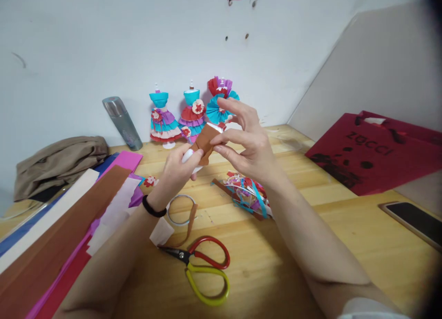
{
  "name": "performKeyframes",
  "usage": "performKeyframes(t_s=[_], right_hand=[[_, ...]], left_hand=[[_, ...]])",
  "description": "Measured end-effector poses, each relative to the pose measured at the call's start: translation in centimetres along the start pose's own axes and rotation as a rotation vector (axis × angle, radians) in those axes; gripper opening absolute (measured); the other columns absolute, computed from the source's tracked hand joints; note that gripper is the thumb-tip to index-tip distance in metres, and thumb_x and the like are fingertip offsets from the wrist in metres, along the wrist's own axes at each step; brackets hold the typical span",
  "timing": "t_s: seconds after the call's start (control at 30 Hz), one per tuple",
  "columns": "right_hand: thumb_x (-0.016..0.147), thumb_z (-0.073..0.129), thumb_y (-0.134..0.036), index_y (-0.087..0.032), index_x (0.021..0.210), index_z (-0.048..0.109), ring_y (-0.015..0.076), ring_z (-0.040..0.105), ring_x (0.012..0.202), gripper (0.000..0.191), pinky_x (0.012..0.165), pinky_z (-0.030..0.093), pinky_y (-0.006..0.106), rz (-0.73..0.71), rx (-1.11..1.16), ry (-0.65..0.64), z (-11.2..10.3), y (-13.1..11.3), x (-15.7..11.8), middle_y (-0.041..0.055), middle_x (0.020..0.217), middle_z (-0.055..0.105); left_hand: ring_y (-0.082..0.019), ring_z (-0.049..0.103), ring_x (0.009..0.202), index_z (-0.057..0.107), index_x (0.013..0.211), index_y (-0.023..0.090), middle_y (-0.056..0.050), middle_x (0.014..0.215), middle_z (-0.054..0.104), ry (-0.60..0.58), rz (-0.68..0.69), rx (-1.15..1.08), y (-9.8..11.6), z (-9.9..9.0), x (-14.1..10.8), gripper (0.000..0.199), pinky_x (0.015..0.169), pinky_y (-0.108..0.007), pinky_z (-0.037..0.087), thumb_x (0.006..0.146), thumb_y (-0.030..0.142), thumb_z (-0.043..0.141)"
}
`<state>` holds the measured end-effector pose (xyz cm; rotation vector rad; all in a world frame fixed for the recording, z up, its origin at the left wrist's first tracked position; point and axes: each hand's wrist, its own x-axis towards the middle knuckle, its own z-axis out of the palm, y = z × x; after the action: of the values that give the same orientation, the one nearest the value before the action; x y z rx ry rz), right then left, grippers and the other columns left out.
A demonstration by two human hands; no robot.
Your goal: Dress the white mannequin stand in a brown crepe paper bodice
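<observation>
Three paper dresses [165,124] stand along the counter's [262,273] far edge. Raised in front of them, over the middle, is the brown paper [206,139] on a white form [188,156]. My left hand [177,166] has its fingers closed around both; my right hand [251,146] pinches the paper's right side between thumb and forefinger. Scissors [182,255] lie open toward the near edge, and a phone [416,220] by the right edge.

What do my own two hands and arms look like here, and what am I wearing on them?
Both your left hand and right hand are without gloves. A thin black band circles your left wrist; your right wrist has none. A pale sleeve edge shows near your right elbow. No left sleeve is in view.
</observation>
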<state>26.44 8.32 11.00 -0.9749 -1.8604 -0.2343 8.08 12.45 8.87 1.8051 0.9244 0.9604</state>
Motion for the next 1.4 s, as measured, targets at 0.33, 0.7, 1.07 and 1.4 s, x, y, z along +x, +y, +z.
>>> performKeyframes(t_s=[0.33,0.7,1.07,1.4], right_hand=[[0.086,0.065,-0.025,-0.031,0.087,0.071,0.029,0.045,0.139,0.008,0.111,0.043,0.055,-0.046,0.083,0.065,0.3,0.4,0.0,0.0022,0.145,0.054],[0.082,0.067,-0.026,-0.027,0.078,0.068,0.0326,0.051,0.133,0.005,0.1,0.051,0.056,0.072,0.063,0.071,0.9,0.0,-0.3,0.0028,0.143,0.057],[0.08,0.073,-0.028,-0.027,0.076,0.065,0.0338,0.047,0.136,0.009,0.11,0.041,0.061,0.087,0.044,0.066,1.3,-0.3,-0.3,0.0045,0.142,0.057],[0.081,0.068,-0.02,-0.025,0.068,0.059,0.0328,0.051,0.132,0.017,0.109,0.044,0.058,0.092,0.041,0.114,1.5,-0.7,-0.3,0.0064,0.136,0.061]], left_hand=[[-0.007,0.044,0.037,0.054,0.072,0.017,0.005,0.048,0.051,-0.041,-0.048,0.01,0.9,0.0,-0.2,0.021,0.036,-0.018,0.032,0.087,0.032,0.052],[-0.008,0.051,0.045,0.058,0.078,0.016,0.003,0.058,0.055,-0.065,-0.007,0.007,0.7,0.1,-0.5,0.018,0.038,-0.017,0.035,0.085,0.032,0.053],[-0.007,0.048,0.041,0.054,0.077,0.018,0.004,0.054,0.053,-0.115,-0.021,-0.015,0.5,0.3,-0.4,0.019,0.039,-0.017,0.036,0.086,0.035,0.051],[-0.009,0.048,0.047,0.052,0.075,0.018,0.003,0.057,0.053,-0.135,0.028,-0.051,0.0,0.7,-0.6,0.023,0.041,-0.019,0.036,0.09,0.036,0.048]])
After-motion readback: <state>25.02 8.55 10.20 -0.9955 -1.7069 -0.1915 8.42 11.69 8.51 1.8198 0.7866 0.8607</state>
